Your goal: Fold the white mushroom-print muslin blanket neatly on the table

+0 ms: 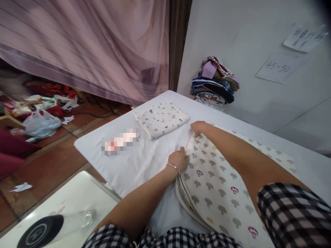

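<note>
A white cloth printed with grey mushrooms (210,184) lies on the white-covered table (121,172), folded in layers, with its near part hanging toward my body. My left hand (178,159), with a bracelet at the wrist, is closed on the cloth's left edge. Farther off, my right hand (198,128) pinches the far corner of the same cloth, its forearm reaching across the top. Just beyond my hands rests a folded white cloth with small plant-like prints (162,119), which neither hand touches.
A small pixelated object (120,142) lies left on the table. Folded clothes (214,81) are stacked by the white wall. A side table (74,196) at lower left carries a clear bottle with a black base (41,232). Bags (42,122) and paper scraps litter the tiled floor.
</note>
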A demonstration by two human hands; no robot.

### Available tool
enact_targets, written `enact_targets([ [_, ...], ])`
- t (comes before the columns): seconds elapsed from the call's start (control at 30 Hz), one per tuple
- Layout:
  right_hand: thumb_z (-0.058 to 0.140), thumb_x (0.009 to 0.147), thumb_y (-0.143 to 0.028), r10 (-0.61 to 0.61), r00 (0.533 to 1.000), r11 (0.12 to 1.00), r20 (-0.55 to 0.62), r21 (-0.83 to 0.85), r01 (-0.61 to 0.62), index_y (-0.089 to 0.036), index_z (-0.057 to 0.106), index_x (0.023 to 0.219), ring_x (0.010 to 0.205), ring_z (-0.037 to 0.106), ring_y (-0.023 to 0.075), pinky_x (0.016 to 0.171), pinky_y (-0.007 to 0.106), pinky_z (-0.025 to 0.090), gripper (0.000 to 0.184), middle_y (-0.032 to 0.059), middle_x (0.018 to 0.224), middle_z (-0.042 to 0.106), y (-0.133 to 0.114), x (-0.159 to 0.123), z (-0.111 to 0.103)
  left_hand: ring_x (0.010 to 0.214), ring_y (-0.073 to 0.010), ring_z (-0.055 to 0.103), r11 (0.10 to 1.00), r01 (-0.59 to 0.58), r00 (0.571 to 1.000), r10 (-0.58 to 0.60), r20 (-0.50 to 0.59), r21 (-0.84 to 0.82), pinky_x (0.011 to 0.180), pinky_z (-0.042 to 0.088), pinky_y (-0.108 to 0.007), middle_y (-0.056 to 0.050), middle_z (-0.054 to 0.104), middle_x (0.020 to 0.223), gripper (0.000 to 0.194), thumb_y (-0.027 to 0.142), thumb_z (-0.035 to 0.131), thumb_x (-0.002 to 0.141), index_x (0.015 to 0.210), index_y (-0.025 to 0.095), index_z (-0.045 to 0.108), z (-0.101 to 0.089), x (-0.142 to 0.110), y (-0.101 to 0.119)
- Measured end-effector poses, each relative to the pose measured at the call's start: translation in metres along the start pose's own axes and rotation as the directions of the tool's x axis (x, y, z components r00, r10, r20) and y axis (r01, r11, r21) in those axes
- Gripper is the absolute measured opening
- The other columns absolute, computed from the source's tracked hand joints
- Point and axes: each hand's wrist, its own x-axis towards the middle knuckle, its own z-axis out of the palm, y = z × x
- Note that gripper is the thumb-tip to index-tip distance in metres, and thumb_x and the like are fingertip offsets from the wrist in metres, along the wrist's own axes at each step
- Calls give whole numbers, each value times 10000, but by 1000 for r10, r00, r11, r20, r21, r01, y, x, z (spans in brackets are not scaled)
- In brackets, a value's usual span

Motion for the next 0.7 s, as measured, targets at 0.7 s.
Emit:
enact_targets([
  [0.7,290,828,-448,638,702,737,-316,513,-439,-281,565,1159,1234,385,367,905,601,360,461,115,1316,482,155,-250,298,956,-264,606,1000,-9,1000,9,2,16,769,450,-351,-121,652,994,284,394,397,837,957,183,544,-7,3,-2],
])
